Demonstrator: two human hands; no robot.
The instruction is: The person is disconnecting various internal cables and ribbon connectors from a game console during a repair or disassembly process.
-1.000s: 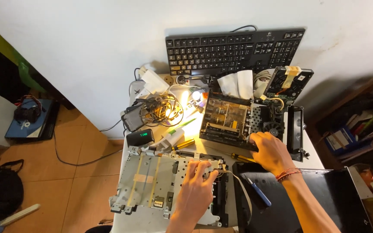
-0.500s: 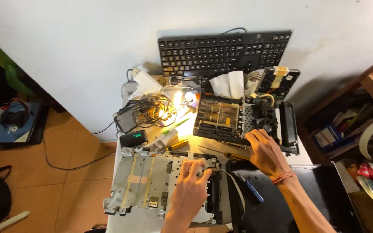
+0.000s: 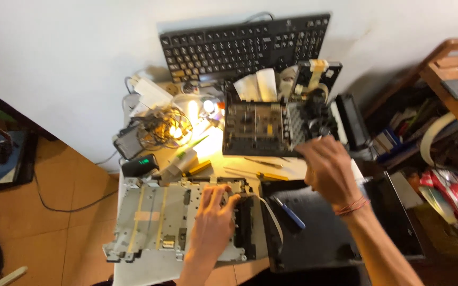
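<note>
Head camera, looking straight down on a small crowded work table (image 3: 149,273) set against a white wall.

A flat grey metal chassis (image 3: 160,220) with two pale ribbon strips lies at the near left part of the table; it is the landmark here. The left hand (image 3: 214,225) rests palm down on the right part of the chassis, fingers spread and touching the metal and the black edge beside it, not closed around anything.

Right of the chassis and farther back, the right hand (image 3: 328,172) hangs blurred in the air above the near edge of an opened black electronics unit (image 3: 271,130). Its fingers are loosely curled; whether it holds anything cannot be told. A red string circles the wrist.

Just right of the chassis sits a black flat case (image 3: 319,238) with a blue-handled tool (image 3: 290,213) lying on it. Between the chassis and the opened unit lie yellow-handled screwdrivers (image 3: 263,176). Behind the chassis, a lit lamp (image 3: 200,108) shines on a tangle of wires (image 3: 163,130). Farthest back, a black keyboard (image 3: 245,45) leans against the wall.
</note>
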